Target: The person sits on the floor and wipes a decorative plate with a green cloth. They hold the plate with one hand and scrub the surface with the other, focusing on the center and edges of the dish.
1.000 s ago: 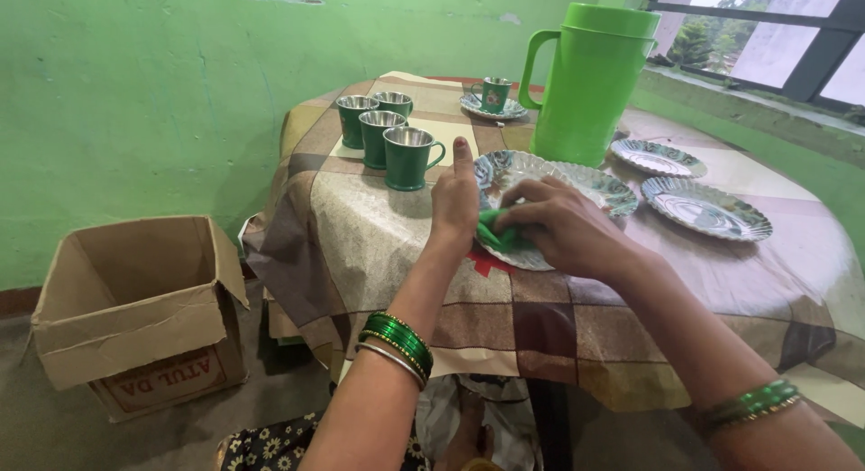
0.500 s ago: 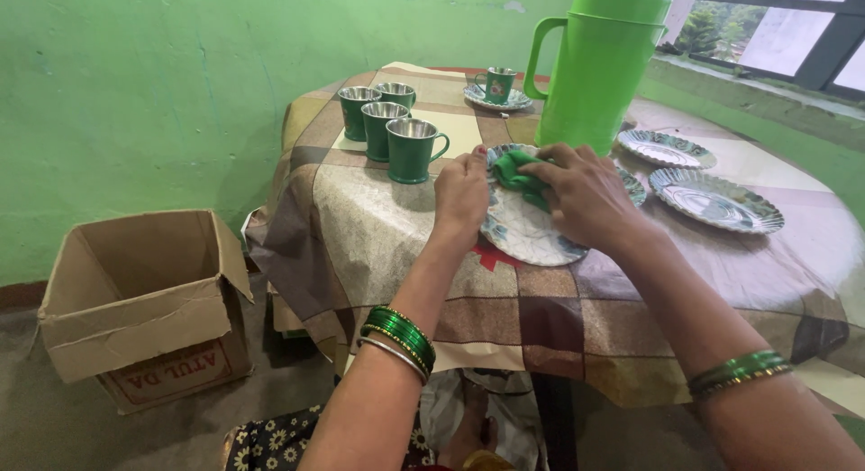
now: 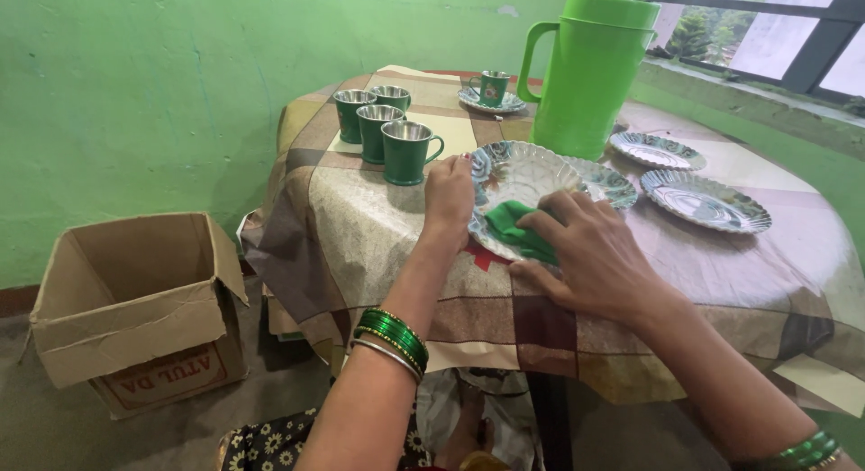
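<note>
- We see a green cloth (image 3: 518, 232) pressed onto the near side of a scalloped silver plate (image 3: 523, 178), which sits at the table's front edge, just ahead of the tall green jug (image 3: 590, 70).
- Our right hand (image 3: 590, 259) covers much of the cloth, fingers bent down on it; how much is bunched beneath the palm we cannot tell.
- Our left hand (image 3: 449, 193) lies flat with fingers extended, steadying the plate's left rim and gripping nothing.
- A second plate (image 3: 608, 181) is partly hidden behind the first; two more plates (image 3: 703, 201) lie to the right.
- Four green cups (image 3: 383, 128) cluster left of the plate; another cup on a saucer (image 3: 491, 91) stands farther back.
- The checked tablecloth (image 3: 360, 228) hides the table's legs.
- On the floor at left stands an open brown cardboard box (image 3: 135, 309), red lettering on its front, upside down.
</note>
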